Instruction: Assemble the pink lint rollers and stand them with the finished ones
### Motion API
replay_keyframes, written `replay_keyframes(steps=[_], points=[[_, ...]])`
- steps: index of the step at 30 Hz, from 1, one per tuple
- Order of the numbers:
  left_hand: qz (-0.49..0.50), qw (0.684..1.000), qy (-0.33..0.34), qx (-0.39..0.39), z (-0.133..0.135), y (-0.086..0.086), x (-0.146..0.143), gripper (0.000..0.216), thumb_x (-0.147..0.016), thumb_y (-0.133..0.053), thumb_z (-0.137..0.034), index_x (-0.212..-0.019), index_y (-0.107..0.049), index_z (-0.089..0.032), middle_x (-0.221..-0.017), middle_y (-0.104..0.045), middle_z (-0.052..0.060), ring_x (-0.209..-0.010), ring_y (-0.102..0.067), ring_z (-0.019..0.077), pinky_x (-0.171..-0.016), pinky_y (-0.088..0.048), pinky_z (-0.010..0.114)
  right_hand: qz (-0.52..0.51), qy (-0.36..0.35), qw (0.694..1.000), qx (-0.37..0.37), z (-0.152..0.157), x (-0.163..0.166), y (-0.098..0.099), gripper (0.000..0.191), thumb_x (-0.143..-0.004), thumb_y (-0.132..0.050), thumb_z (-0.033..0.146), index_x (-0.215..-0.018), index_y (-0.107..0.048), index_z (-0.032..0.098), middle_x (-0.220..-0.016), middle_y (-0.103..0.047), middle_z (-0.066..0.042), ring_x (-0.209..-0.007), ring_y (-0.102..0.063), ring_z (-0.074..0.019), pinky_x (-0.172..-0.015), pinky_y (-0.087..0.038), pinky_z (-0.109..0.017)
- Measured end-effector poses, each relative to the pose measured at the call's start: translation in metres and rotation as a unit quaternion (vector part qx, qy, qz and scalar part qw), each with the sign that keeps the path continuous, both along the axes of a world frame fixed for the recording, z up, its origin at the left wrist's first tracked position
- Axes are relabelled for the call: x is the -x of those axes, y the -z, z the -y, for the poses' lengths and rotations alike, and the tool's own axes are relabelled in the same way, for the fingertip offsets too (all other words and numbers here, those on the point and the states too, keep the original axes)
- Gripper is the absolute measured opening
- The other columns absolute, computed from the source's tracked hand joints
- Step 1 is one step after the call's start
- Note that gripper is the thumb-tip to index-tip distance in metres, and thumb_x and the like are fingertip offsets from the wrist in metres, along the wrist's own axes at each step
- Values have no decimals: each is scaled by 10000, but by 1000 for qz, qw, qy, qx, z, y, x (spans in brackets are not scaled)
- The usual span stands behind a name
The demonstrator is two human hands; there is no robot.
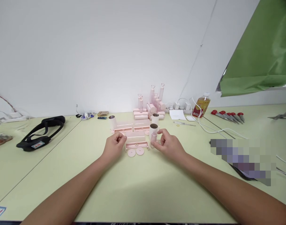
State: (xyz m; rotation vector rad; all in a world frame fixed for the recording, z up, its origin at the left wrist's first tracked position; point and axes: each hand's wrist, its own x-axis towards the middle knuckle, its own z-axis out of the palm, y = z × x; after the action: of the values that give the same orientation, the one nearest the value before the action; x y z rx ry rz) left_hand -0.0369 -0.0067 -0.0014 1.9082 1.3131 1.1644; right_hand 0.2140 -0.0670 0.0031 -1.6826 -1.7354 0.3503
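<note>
My right hand (170, 144) pinches a small translucent pink cylinder (154, 137) between thumb and fingers, just in front of a white roll with a brown core (153, 127). My left hand (114, 144) is closed, thumb against fingers, beside the left end of a clear pink cover (135, 136); whatever it may hold is hidden. Between the hands sits an open pink tray-like shell (137, 145). Two flat pink discs (131, 152) with centre holes lie in front of it. Behind are more pink shells (123, 129) and another white roll (112, 121).
Several pink handled pieces (152, 93) stand on stacked pink cylinders (141, 116) by the wall. To the right are a drink bottle (201, 106), white cables (210, 126), red-handled screwdrivers (227, 115) and a blurred flat object (243, 162). A black head strap (41, 134) lies left.
</note>
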Motion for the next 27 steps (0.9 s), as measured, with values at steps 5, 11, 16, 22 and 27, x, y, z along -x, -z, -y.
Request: replay_keyframes(steps=[5, 11, 16, 22, 27], points=[[15, 1000, 1, -1, -1, 0, 1, 287, -827, -531, -379, -629, -461, -183, -568, -399, -51, -551, -365, 102, -537, -309, 226, -139, 18, 987, -78, 2, -6, 0, 284, -833, -521, 480, -755, -400, 236, -526, -355, 78, -494, -359, -126, -505, -293, -246], [38, 999, 9, -6, -1, 2, 0, 299, -821, -536, -392, -621, -463, -183, -568, -400, -49, -551, -374, 106, -533, -313, 225, -170, 101, 978, -71, -24, -33, 8, 282, -857, -464, 497, -794, -462, 222, -690, -523, 13, -626, -507, -167, -579, -392, -276], [49, 999, 19, -2, -1, 2, 0, 299, -821, -541, -392, -624, -453, -184, -574, -398, -50, -556, -374, 106, -543, -317, 226, -76, 126, 989, 27, -42, -44, 28, 402, -878, -432, 423, -1194, -484, 179, -1288, -519, -135, -1189, -494, -268, -963, -385, -384], [51, 998, 40, -7, 1, 2, -2, 288, -817, -542, -390, -634, -471, -180, -581, -412, -42, -559, -376, 105, -542, -316, 229, -51, 105, 992, 54, -42, -38, 34, 535, -868, -453, 349, -1365, -393, 160, -1439, -418, -151, -1340, -353, -303, -1062, -306, -423], [40, 998, 46, -6, 1, 4, -2, 291, -812, -538, -408, -637, -482, -181, -581, -423, -38, -561, -388, 109, -544, -323, 231, -34, 91, 993, 69, -41, -37, 33, 565, -870, -450, 349, -1394, -360, 157, -1454, -408, -143, -1354, -340, -306, -1076, -296, -423]])
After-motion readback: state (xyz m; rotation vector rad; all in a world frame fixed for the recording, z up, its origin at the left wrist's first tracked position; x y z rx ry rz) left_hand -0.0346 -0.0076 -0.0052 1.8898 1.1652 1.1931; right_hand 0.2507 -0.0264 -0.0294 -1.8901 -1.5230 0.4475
